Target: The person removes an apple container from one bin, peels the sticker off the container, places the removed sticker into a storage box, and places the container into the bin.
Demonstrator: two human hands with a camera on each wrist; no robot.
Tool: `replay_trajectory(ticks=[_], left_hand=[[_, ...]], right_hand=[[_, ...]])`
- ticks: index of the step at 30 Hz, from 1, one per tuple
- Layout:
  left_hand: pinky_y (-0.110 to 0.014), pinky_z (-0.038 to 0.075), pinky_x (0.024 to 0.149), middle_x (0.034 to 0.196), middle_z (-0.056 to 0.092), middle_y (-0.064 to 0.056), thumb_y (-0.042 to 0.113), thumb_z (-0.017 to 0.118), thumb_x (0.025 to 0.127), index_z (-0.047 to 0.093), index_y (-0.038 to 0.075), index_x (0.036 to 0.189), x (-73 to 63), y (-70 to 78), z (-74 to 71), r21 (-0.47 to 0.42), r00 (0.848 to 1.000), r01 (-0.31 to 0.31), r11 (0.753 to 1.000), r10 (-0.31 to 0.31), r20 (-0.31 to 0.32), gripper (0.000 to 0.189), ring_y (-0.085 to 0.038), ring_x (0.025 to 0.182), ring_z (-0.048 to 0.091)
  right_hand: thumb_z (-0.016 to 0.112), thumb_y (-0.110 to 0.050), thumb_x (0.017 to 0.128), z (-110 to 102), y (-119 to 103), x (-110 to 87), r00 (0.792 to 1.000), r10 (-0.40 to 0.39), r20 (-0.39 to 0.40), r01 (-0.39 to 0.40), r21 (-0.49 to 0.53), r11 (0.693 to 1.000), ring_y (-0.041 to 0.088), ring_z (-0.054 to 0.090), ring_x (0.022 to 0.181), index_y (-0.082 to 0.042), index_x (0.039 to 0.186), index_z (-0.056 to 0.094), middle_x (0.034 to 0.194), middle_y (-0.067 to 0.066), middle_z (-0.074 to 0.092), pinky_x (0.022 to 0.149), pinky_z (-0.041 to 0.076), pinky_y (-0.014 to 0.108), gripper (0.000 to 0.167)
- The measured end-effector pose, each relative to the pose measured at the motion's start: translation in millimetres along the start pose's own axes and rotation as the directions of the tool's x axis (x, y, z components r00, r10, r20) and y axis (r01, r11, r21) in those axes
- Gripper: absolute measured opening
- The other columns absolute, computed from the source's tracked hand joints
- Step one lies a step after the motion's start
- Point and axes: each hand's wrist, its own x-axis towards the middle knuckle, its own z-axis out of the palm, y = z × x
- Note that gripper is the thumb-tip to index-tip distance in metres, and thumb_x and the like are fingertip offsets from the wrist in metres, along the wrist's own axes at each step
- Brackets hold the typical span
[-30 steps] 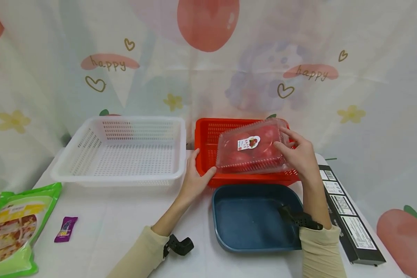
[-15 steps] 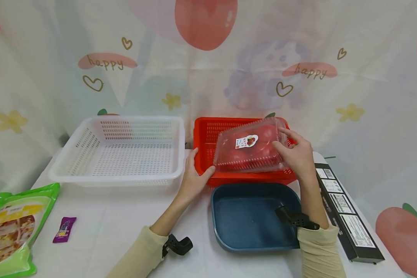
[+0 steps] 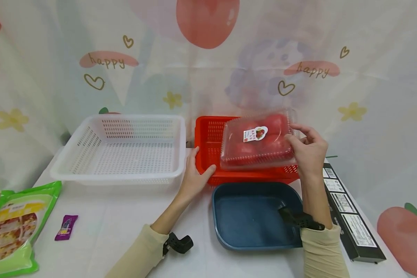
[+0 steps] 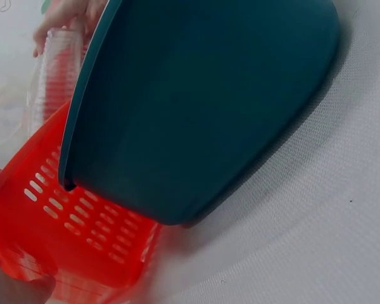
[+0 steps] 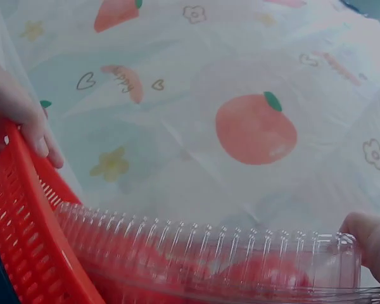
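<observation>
My right hand (image 3: 311, 152) pinches the right end of a clear plastic box of red round fruit (image 3: 258, 148), which carries a white label. The box is tilted, its right end raised over the red basket (image 3: 251, 177) and its left end lower, inside the rim. At the basket's front left corner my left hand (image 3: 192, 177) grips the rim, thumb at the front and fingers along the left side. In the right wrist view, the ribbed side of the clear box (image 5: 196, 253) spans from the basket to the right thumb. The box covers much of the basket's inside.
A white basket (image 3: 118, 178) stands to the left. In front of the red basket is a dark blue tub (image 3: 253, 220). A black box (image 3: 354, 222) lies at the right, a green food bag (image 3: 17, 231) and a small purple packet (image 3: 66, 227) at the left.
My right hand has lifted the fruit box's right end and shifted it a little to the right and up. The left hand keeps its grip on the red basket.
</observation>
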Motion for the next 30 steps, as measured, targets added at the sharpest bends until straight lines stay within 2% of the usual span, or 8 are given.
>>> replay_trajectory(ticks=[4, 9, 14, 21, 24, 26, 28, 30], left_hand=[[-0.041, 0.053, 0.094, 0.150, 0.033, 0.001, 0.028, 0.074, 0.083, 0.020, 0.028, 0.152, 0.8, 0.2, -0.5, 0.025, 1.000, 0.011, 1.000, -0.011, -0.008, 0.088, -0.021, 0.129, 0.043], [-0.041, 0.054, 0.094, 0.151, 0.033, 0.000, 0.028, 0.075, 0.082, 0.020, 0.026, 0.152, 1.1, 0.5, -1.5, 0.040, 1.000, 0.009, 0.999, -0.009, -0.010, 0.089, -0.022, 0.131, 0.042], [-0.040, 0.053, 0.095, 0.151, 0.033, 0.000, 0.034, 0.072, 0.084, 0.020, 0.024, 0.152, 1.0, 0.5, -1.6, 0.037, 1.000, -0.004, 0.999, 0.004, -0.003, 0.086, -0.021, 0.130, 0.043], [-0.041, 0.053, 0.096, 0.153, 0.029, 0.004, 0.037, 0.073, 0.083, 0.019, 0.025, 0.153, 0.6, 2.2, -1.8, 0.054, 1.000, -0.007, 0.999, 0.007, -0.014, 0.089, -0.019, 0.132, 0.040], [-0.045, 0.050, 0.100, 0.158, 0.022, 0.005, 0.043, 0.070, 0.083, 0.018, 0.025, 0.154, -1.0, 6.1, -1.8, 0.097, 0.998, -0.050, 0.994, 0.053, -0.029, 0.089, -0.020, 0.138, 0.033], [-0.048, 0.047, 0.103, 0.160, 0.018, 0.005, 0.047, 0.067, 0.084, 0.016, 0.027, 0.154, -2.8, 12.2, -2.3, 0.131, 0.993, -0.105, 0.986, 0.110, -0.032, 0.089, -0.019, 0.142, 0.028], [-0.051, 0.043, 0.107, 0.161, 0.017, 0.003, 0.046, 0.065, 0.085, 0.015, 0.027, 0.154, -4.5, 21.5, -4.4, 0.119, 0.983, -0.178, 0.977, 0.182, -0.019, 0.087, -0.023, 0.144, 0.025], [-0.051, 0.040, 0.109, 0.160, 0.020, 0.000, 0.042, 0.063, 0.088, 0.015, 0.028, 0.154, -5.6, 31.9, -8.9, 0.065, 0.973, -0.229, 0.971, 0.230, 0.000, 0.083, -0.025, 0.144, 0.027]], right_hand=[[0.078, -0.011, 0.080, 0, -2, 1.1, 0.999, 0.041, -0.021, -0.038, 0.139, 0.990, 0.012, 0.054, 0.066, -0.008, 0.107, 0.073, 0.091, -0.001, 0.066, 0.062, 0.056, 0.017, 0.027], [0.079, -0.013, 0.079, 2, -6, 1.1, 0.989, 0.145, -0.034, -0.134, 0.224, 0.965, 0.016, 0.059, 0.091, -0.007, 0.106, 0.073, 0.100, 0.000, 0.067, 0.067, 0.057, 0.019, 0.028], [0.079, -0.013, 0.079, 1, -10, 2.1, 0.968, 0.247, -0.053, -0.222, 0.285, 0.932, 0.016, 0.054, 0.101, -0.008, 0.100, 0.072, 0.094, 0.001, 0.065, 0.072, 0.057, 0.020, 0.022], [0.079, -0.012, 0.079, 0, -10, 4.2, 0.952, 0.293, -0.089, -0.246, 0.344, 0.906, 0.016, 0.053, 0.098, -0.008, 0.091, 0.071, 0.084, 0.001, 0.064, 0.073, 0.056, 0.021, 0.015], [0.078, -0.011, 0.078, 0, -10, 5.1, 0.942, 0.325, -0.087, -0.270, 0.382, 0.884, 0.017, 0.054, 0.095, -0.008, 0.086, 0.069, 0.088, 0.002, 0.063, 0.068, 0.057, 0.022, 0.013], [0.078, -0.009, 0.078, 0, -10, 5.1, 0.938, 0.338, -0.075, -0.279, 0.414, 0.866, 0.017, 0.056, 0.090, -0.008, 0.083, 0.068, 0.088, 0.003, 0.063, 0.063, 0.056, 0.021, 0.011], [0.076, -0.006, 0.078, 1, -11, 4.3, 0.937, 0.343, -0.067, -0.279, 0.445, 0.851, 0.017, 0.056, 0.082, -0.007, 0.079, 0.068, 0.085, 0.004, 0.062, 0.057, 0.053, 0.020, 0.009], [0.077, -0.006, 0.078, 3, -13, 2.0, 0.935, 0.352, -0.042, -0.295, 0.459, 0.838, 0.016, 0.056, 0.082, -0.008, 0.079, 0.068, 0.086, 0.003, 0.062, 0.058, 0.053, 0.020, 0.009]])
